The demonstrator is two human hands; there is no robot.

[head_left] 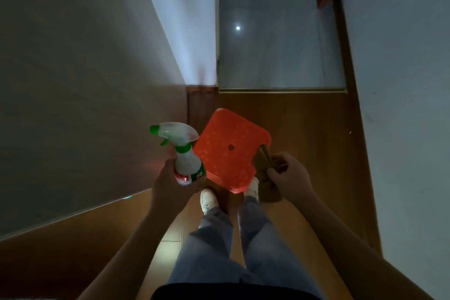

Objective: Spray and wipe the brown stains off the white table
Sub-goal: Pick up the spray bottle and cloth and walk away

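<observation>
Dimly lit, the whole scene reads grey. The white table point(80, 95) fills the left side, its left and near parts cut off by the frame edge, and the light is too weak to make out any marks on its top. A second pale surface point(409, 105) runs down the right side, also cut off; I cannot tell what it is. Between them lies a strip of brown floor point(304, 124), and beyond it a glossy grey panel point(272, 44) carrying one small bright reflection point(238, 28).

The person's legs point(211, 251), in blue jeans, stand in the strip. Directly ahead of them a red stool point(226, 148) with a hole in its seat blocks the way, and its near edge hides the toes of the two white shoes point(208, 198).

The left hand point(170, 185) grips the lower body of a spray bottle point(187, 161), held upright at the table's corner, its green nozzle pointing left over the table. The hand covers the bottom of the bottle. The right hand point(289, 175) has its fingers curled round a brown cloth point(265, 161), which hangs bunched beside the stool's right edge; its folds are hard to read.
</observation>
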